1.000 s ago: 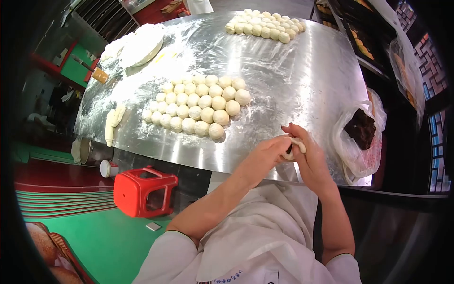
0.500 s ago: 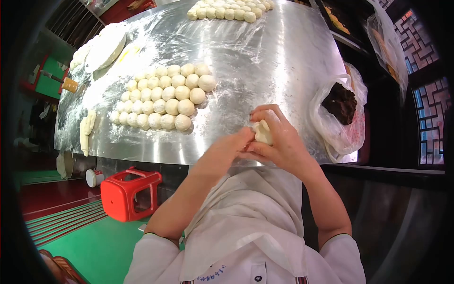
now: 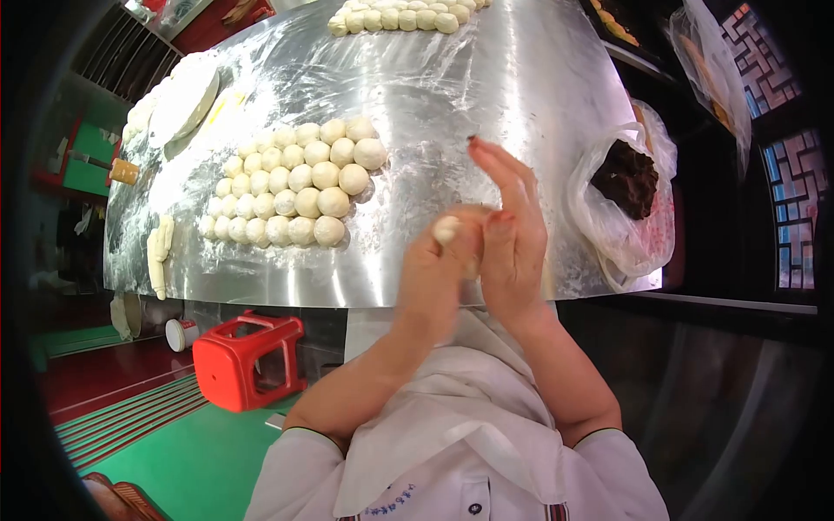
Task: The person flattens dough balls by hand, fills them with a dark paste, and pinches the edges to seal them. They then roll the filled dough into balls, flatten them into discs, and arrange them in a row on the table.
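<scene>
My left hand (image 3: 427, 273) is closed round a piece of pale dough (image 3: 447, 228), a bit of which pokes out at the top of the fist. Against it stands my right hand (image 3: 519, 239), fingers stretched and palm turned toward the left fist. Most of the dough is hidden between the hands, and the left hand is slightly blurred. Rows of round dough balls (image 3: 300, 178) lie on the floured metal table (image 3: 417, 174), left of my hands. To the right, an open plastic bag (image 3: 599, 204) holds a dark brown paste (image 3: 627, 180).
More dough balls (image 3: 408, 19) sit at the far edge. A round pale board or lid (image 3: 187, 104) and a strip of dough (image 3: 159, 252) lie at the left. Below the table's near edge stands a red stool (image 3: 234, 365).
My right hand has come off its grip on the dough and its fingers have straightened. My left hand has turned upright and closed round the dough.
</scene>
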`<state>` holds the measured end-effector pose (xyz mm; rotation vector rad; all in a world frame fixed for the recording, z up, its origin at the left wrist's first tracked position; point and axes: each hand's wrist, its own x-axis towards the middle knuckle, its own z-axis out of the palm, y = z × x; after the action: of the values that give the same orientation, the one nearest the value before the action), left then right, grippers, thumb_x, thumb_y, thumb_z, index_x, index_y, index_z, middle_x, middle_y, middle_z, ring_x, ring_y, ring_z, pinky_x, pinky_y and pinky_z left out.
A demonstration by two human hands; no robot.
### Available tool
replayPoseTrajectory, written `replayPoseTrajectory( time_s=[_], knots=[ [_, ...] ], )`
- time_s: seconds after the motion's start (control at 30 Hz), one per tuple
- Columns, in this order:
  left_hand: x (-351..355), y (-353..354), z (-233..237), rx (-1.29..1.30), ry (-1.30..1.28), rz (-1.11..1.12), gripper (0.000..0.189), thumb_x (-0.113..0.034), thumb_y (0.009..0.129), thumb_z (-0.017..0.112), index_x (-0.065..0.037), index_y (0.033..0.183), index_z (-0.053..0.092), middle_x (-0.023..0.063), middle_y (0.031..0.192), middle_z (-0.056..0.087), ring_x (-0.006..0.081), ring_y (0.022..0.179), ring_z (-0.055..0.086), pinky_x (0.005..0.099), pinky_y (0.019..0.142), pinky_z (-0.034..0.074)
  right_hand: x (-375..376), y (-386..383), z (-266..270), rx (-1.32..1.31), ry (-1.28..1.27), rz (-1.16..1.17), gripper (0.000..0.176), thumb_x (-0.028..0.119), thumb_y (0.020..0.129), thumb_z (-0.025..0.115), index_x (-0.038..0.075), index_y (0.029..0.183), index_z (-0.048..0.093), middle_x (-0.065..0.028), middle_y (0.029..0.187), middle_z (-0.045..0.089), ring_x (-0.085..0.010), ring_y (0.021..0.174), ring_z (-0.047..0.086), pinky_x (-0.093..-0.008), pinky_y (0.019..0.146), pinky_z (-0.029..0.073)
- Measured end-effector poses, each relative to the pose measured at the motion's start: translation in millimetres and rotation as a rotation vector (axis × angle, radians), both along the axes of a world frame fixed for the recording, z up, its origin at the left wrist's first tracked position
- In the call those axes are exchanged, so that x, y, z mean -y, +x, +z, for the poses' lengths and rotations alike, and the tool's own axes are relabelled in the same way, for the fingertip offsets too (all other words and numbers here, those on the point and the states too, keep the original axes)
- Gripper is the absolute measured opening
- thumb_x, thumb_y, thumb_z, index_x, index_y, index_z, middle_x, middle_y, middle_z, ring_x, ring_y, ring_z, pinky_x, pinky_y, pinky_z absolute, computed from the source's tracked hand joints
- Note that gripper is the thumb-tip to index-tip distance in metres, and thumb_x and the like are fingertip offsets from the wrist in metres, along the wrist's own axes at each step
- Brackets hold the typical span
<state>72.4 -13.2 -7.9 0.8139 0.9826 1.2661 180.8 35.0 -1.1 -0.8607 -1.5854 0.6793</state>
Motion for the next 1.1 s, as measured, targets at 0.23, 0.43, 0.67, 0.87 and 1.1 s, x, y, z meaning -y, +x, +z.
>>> replayPoseTrajectory(
  time_s=[0.23, 0.43, 0.67, 0.87, 1.1],
  knots=[
    [-18, -35, -6, -0.073, -0.125, -0.311, 0.076, -0.067, 0.103, 0.035, -0.001, 0.135, 0.055, 0.0041, 0.088, 0.066, 0.0134, 0.078, 0.063, 0.0267, 0.075, 0.052, 11, 24, -10, 0.351, -0.263, 0.141, 0.028, 0.028, 0.091, 0.069, 0.005, 0.107, 0.068, -0.0086, 0.088, 0.065, -0.0255, 0.087, 0.059, -0.0375, 0.085, 0.04],
    [-18, -48, -21, -0.424, -0.223, -0.542, 0.06, -0.051, 0.11, 0.031, -0.003, 0.134, 0.058, 0.0066, 0.098, 0.067, 0.0132, 0.088, 0.062, 0.0251, 0.078, 0.05, 14, 36, -52, 0.373, -0.101, -0.045, 0.007, 0.005, 0.087, 0.068, 0.007, 0.093, 0.064, -0.0107, 0.086, 0.061, -0.0304, 0.083, 0.058, -0.0398, 0.081, 0.043],
    [-129, -87, 10, -0.698, 0.124, -0.358, 0.042, -0.041, 0.101, 0.057, -0.006, 0.123, 0.063, 0.008, 0.105, 0.066, 0.0136, 0.094, 0.062, 0.0309, 0.081, 0.051, 0, 78, -62, 0.406, -0.373, -0.238, 0.022, -0.005, 0.089, 0.062, 0.0, 0.111, 0.065, -0.0143, 0.093, 0.062, -0.0277, 0.082, 0.06, -0.0372, 0.075, 0.049],
    [-205, -123, -7, -1.409, 0.107, -0.388, 0.048, -0.046, 0.093, 0.065, -0.005, 0.117, 0.067, 0.014, 0.107, 0.069, 0.0261, 0.111, 0.062, 0.0401, 0.104, 0.043, 17, 81, -81, 0.337, -0.406, -0.225, 0.026, -0.004, 0.089, 0.066, 0.0, 0.115, 0.065, -0.014, 0.09, 0.065, -0.0243, 0.078, 0.066, -0.0337, 0.071, 0.051],
    [-137, -89, -3, -1.286, 0.598, -0.231, 0.025, -0.022, 0.091, 0.071, -0.006, 0.11, 0.069, 0.0093, 0.097, 0.07, 0.0242, 0.103, 0.063, 0.0411, 0.104, 0.04, 23, 82, -71, 0.126, -0.402, -0.18, 0.022, -0.007, 0.088, 0.066, 0.0, 0.108, 0.068, -0.0115, 0.094, 0.067, -0.0189, 0.079, 0.067, -0.0289, 0.071, 0.052]
  ],
)
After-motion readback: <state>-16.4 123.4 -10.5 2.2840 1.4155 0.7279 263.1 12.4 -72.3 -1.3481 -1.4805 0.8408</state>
